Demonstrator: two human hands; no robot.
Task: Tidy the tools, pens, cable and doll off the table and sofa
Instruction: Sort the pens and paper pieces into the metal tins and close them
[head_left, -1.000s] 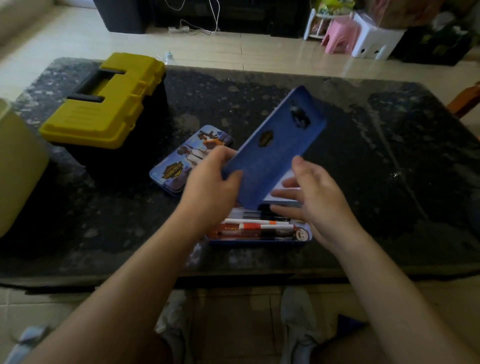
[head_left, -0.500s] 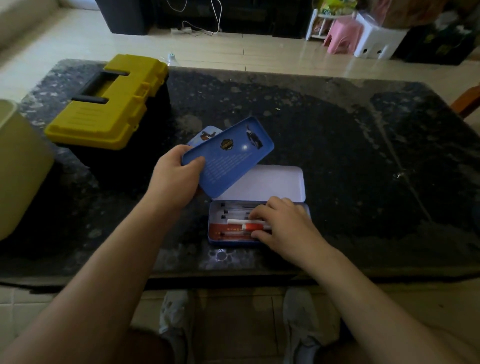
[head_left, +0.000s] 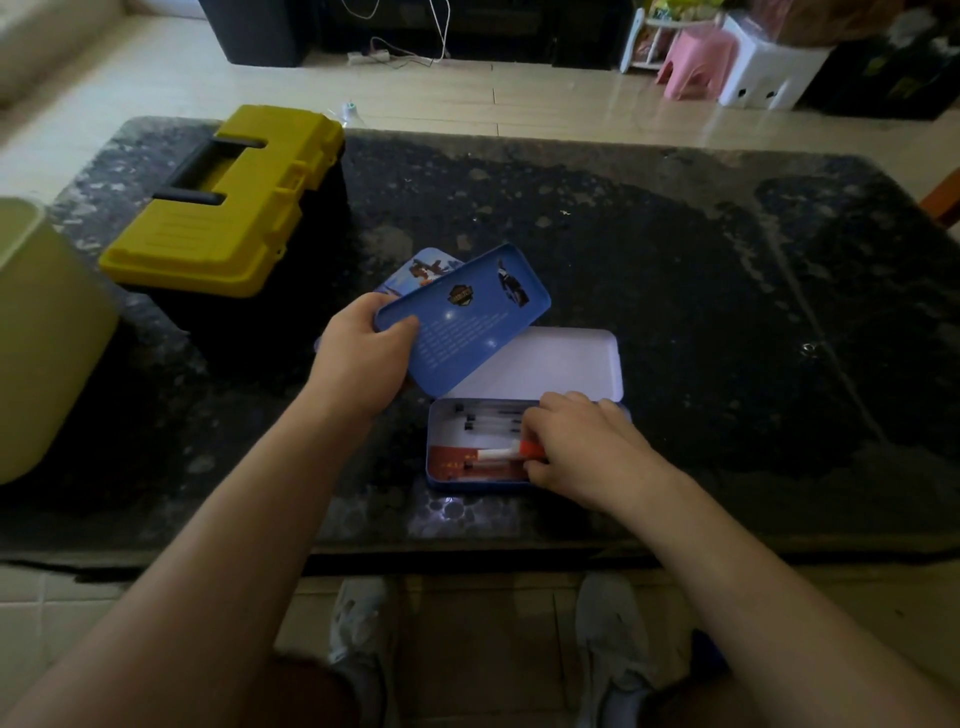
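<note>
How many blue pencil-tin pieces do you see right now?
3. The open tin with pens lies under the right hand. The left hand holds a plain blue piece. A printed piece lies on the table, mostly hidden behind it. Others could be hidden.

Two hands (head_left: 363, 358) (head_left: 587, 441), one toolbox (head_left: 223, 208), two stools (head_left: 698, 60) (head_left: 769, 73)

One wide-angle head view looks forward and down, close over the table (head_left: 675, 249) filling mid-frame; shoes (head_left: 358, 618) show at the bottom, floor (head_left: 519, 98) across the top.
</note>
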